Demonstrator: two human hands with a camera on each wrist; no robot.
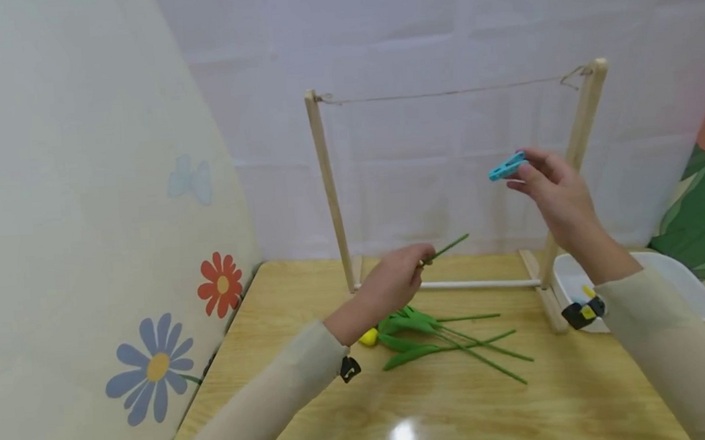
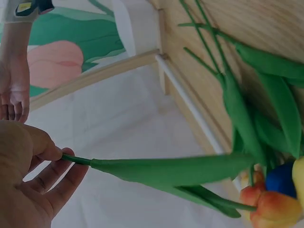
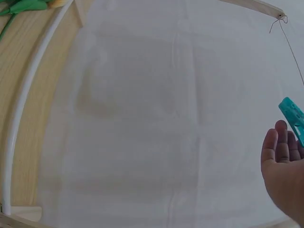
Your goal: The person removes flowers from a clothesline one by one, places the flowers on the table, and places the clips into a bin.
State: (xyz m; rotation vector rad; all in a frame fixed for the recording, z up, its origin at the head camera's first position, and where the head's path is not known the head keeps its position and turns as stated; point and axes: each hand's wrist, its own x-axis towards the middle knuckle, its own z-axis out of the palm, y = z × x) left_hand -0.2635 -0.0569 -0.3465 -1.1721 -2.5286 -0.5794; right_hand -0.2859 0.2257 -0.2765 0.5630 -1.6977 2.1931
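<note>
My left hand (image 1: 395, 278) pinches the green stem (image 2: 76, 159) of an artificial tulip between thumb and fingers, above the table. In the left wrist view its long leaves (image 2: 171, 171) hang toward an orange-yellow bloom (image 2: 275, 209), which overlaps other blooms there. Raised in front of the frame's right post, my right hand (image 1: 559, 190) pinches a turquoise clothespin (image 1: 507, 167) with its tip pointing left. The clothespin (image 3: 293, 116) is cut off by the edge of the right wrist view. More tulips (image 1: 413, 324) lie on the table below my left hand, stems toward the right.
A wooden frame (image 1: 328, 188) stands at the back with a thin string (image 1: 442, 94) tied between its post tops and a white bar (image 1: 484, 284) low down. Behind the right forearm sits a white basin (image 1: 690, 287). A flower-painted panel (image 1: 149, 259) borders the left.
</note>
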